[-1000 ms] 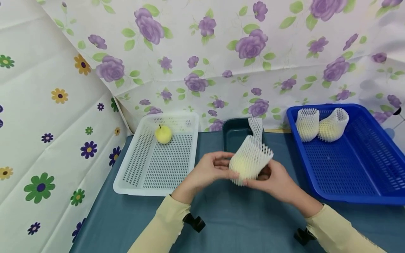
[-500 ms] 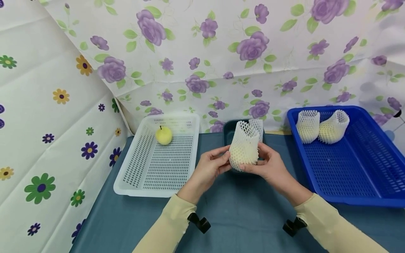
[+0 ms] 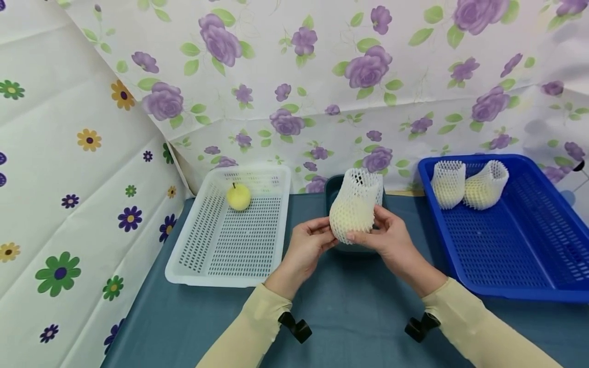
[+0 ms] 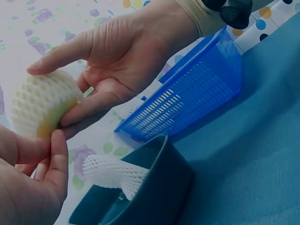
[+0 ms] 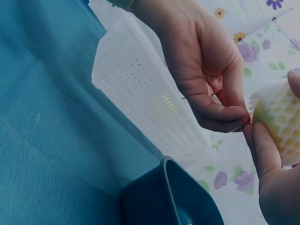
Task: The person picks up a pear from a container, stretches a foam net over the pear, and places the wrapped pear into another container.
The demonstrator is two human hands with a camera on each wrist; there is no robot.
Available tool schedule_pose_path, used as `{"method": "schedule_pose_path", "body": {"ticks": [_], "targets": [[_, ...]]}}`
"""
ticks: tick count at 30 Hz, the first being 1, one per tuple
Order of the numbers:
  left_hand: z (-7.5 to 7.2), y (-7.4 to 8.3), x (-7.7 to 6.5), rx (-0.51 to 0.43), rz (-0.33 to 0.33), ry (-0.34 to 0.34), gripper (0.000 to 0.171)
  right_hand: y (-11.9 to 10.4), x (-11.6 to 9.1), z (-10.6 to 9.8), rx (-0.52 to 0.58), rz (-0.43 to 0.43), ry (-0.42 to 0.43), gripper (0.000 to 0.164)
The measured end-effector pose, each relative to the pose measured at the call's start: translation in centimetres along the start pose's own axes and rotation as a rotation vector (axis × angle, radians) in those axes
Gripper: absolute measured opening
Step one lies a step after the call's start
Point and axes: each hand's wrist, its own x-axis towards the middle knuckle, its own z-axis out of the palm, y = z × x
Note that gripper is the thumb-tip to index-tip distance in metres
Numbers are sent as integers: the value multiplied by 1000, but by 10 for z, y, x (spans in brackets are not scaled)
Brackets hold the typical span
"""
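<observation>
A yellow pear in a white foam net [image 3: 352, 217] is held up in front of the dark green box, the net's open end pointing upward. My right hand [image 3: 395, 245] grips it from the right side, thumb in front. At its lower left, my left hand [image 3: 306, 245] pinches the bottom edge of the net with thumb and fingertips. Through the left wrist view the mesh [image 4: 40, 101] covers most of the fruit, with bare yellow-green skin at its underside. Behind it, the green box [image 4: 176, 187] contains loose white foam netting [image 4: 115, 173].
On the left stands a white basket [image 3: 223, 281] with one bare yellow pear [image 3: 238, 197]. A blue basket [image 3: 488, 240] on the right holds two netted pears, one upright [image 3: 448, 191] and one leaning [image 3: 480, 190]. Floral sheets hang behind and at the left.
The netted pear has turned from tilted right to upright and risen slightly away from me. Both hands moved with it, and the left fingers have shifted to its lower edge.
</observation>
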Motion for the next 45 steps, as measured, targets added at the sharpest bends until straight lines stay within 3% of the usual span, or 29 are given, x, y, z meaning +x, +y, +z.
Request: {"method": "schedule_pose_path", "body": {"ticks": [4,10,18,25,37,39,42,45], "targets": [[-1,3,0,-38,32,15,29,0,0,1,0,4,20,79],[-2,9,-1,-24,44,-29,34,2,1,-1,12,1,37,84],[4,9,0,-30,85,34,29,2,3,-2,47,-34,22,80],[4,9,0,7,13,-13,35,0,3,-2,49,-26,-3,80],[8,2,6,-45,6,97,27,1,2,-2,70,-22,-30,82],[9,1,6,-31,42,112,27,0,3,0,74,-26,-10,81],[10,2,4,8,154,107,33,-1,5,2,61,-26,55,80],[13,4,-1,81,273,41,41,-2,7,3,24,-31,114,82]]}}
